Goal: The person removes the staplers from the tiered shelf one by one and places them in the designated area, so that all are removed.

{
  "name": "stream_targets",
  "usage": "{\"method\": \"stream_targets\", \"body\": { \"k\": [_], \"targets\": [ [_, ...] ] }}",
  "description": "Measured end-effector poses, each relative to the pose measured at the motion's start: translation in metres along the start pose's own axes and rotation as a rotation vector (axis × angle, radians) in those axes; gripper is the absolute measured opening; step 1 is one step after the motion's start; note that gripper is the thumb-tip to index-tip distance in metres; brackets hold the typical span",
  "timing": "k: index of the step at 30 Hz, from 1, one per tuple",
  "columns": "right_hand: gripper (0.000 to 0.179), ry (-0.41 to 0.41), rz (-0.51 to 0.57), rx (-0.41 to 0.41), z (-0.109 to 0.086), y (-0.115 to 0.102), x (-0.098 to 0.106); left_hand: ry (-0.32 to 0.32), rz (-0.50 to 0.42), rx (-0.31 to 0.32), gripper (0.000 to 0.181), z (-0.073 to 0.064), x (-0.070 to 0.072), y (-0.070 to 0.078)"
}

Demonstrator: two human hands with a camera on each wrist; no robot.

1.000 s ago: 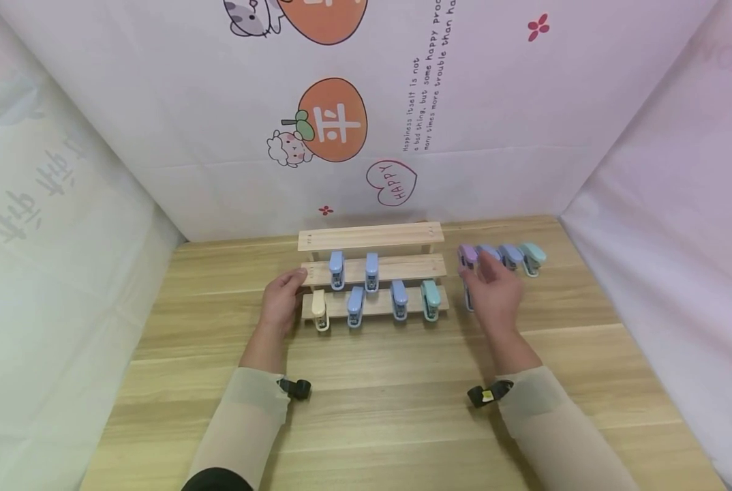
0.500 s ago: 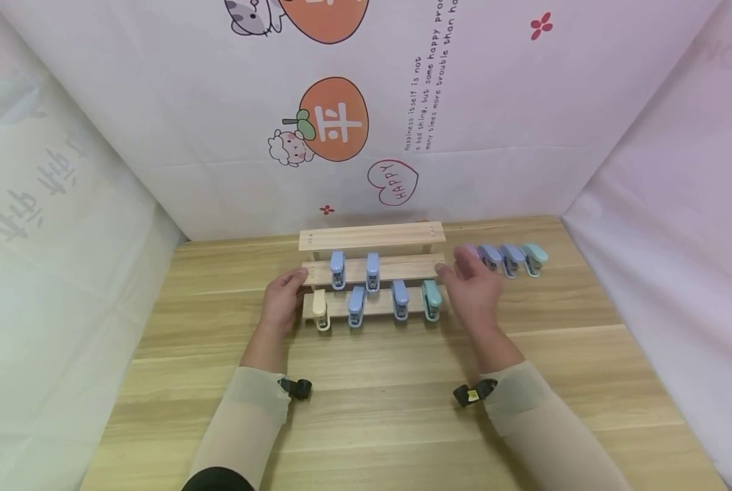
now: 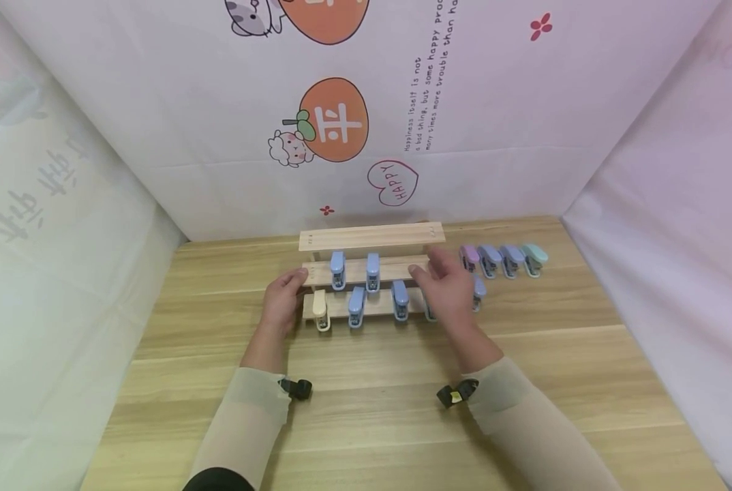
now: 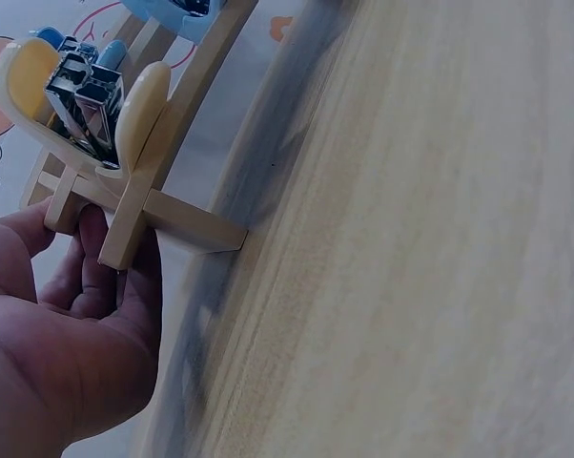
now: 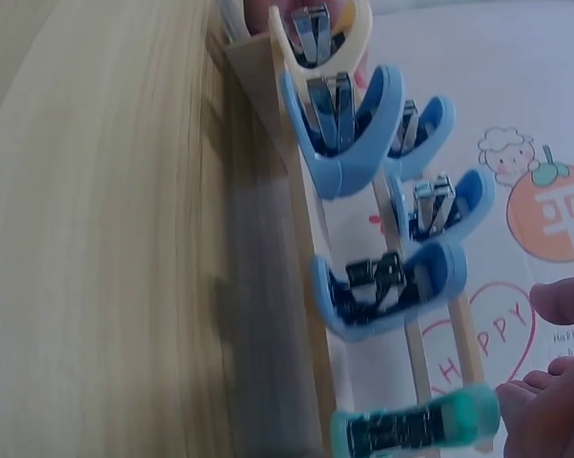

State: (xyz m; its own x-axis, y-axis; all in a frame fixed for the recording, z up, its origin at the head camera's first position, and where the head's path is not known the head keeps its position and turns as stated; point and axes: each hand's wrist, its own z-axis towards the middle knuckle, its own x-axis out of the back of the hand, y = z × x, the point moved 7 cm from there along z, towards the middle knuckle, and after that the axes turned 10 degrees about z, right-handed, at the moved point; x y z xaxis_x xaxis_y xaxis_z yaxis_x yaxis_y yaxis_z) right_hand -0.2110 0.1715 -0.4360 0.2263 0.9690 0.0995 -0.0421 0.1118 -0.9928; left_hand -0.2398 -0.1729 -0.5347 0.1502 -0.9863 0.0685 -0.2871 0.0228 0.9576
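A three-step wooden rack (image 3: 403, 234) stands at the back of the table. My left hand (image 3: 282, 300) grips its left end; in the left wrist view the fingers curl behind the end bars. On the middle step sit two blue mini staplers (image 3: 338, 269). The lowest step bears a cream stapler (image 3: 320, 310), two blue staplers (image 3: 356, 305) and a teal stapler (image 5: 416, 427), which my right hand partly covers in the head view. My right hand (image 3: 450, 290) hovers at the middle step's right end, thumb and fingers apart, nothing visible between them.
Right of the rack, a purple stapler (image 3: 469, 258), two blue-violet staplers (image 3: 490, 259) and a teal stapler (image 3: 534, 258) stand in a row on the table. A blue stapler (image 3: 479, 292) in front is partly hidden by my right hand. White printed cloth (image 3: 495, 136) rises behind.
My right hand has moved left from the stapler row to the rack's middle step, uncovering the purple stapler and covering part of the teal one. My left hand has stayed on the rack.
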Motion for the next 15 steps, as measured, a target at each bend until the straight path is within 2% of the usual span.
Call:
{"method": "stream_targets", "body": {
  "k": [6,15],
  "targets": [
    [0.058,-0.038,0.015,0.028,-0.003,-0.004,-0.017,-0.007,-0.004,0.003,0.052,0.002,0.0,-0.001],
    [0.06,-0.096,0.009,0.015,-0.01,-0.013,-0.041,0.001,-0.012,0.002,0.052,0.002,0.0,-0.001]
  ]
}}
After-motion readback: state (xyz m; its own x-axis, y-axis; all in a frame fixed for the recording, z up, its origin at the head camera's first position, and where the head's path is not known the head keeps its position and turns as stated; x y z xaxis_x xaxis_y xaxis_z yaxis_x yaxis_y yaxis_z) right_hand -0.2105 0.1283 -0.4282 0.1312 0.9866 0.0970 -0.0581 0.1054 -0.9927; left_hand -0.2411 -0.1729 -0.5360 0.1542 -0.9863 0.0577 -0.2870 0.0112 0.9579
